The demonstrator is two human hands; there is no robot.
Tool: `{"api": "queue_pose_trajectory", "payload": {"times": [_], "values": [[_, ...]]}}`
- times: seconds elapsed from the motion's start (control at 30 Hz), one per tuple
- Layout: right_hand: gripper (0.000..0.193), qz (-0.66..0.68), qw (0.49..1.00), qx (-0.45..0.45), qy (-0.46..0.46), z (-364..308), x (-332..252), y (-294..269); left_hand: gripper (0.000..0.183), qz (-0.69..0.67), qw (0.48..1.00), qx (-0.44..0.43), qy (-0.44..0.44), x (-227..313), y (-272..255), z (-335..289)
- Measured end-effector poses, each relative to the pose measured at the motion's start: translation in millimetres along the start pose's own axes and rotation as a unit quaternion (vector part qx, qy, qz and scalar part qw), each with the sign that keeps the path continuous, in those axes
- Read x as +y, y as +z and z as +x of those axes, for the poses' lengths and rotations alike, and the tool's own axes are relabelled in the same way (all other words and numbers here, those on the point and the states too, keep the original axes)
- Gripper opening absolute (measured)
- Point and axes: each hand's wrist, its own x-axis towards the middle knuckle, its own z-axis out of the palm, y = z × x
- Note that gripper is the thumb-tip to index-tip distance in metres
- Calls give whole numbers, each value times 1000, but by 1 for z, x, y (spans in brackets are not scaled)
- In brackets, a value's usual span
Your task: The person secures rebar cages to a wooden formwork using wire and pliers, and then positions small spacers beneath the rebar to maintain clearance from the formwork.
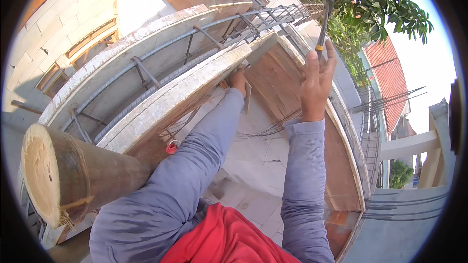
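1. Left sleeve (pixel 202 139): long, grey-blue cloth, loose in cut; creases bunched about the elbow; dark, damp-looking streaks on the upper part.
2. Right sleeve (pixel 306 180): long, same grey-blue; darker mottling below the cuff and crosswise wrinkles further down.
3. Right cuff (pixel 304 126): plain, wide-mouthed, straight edge, same colour as the sleeve.
4. Left cuff (pixel 236 98): plain, same cloth, reaching the wrist.
5. Torso: bright red cloth (pixel 222 236), softly folded, lying between the sleeves. Whether it is a separate layer or joined to the sleeves cannot be determined.
6. Left hand (pixel 238 81) and right hand (pixel 316 85): both bare.
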Motion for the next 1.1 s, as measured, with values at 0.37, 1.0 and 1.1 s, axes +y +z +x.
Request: {"api": "queue_pose_trajectory", "payload": {"times": [0.37,1.0,1.1], "values": [[59,-597,758,-65,255,-22,119,-266,44,240,966,-82,48,1,-50,-3],[69,-574,742,11,347,-38,131,-264,34,260,959,-30,108,28,-34,-44],[71,-593,714,22,371,-38,112,-259,30,171,980,-97,-35,50,-21,-77]]}}
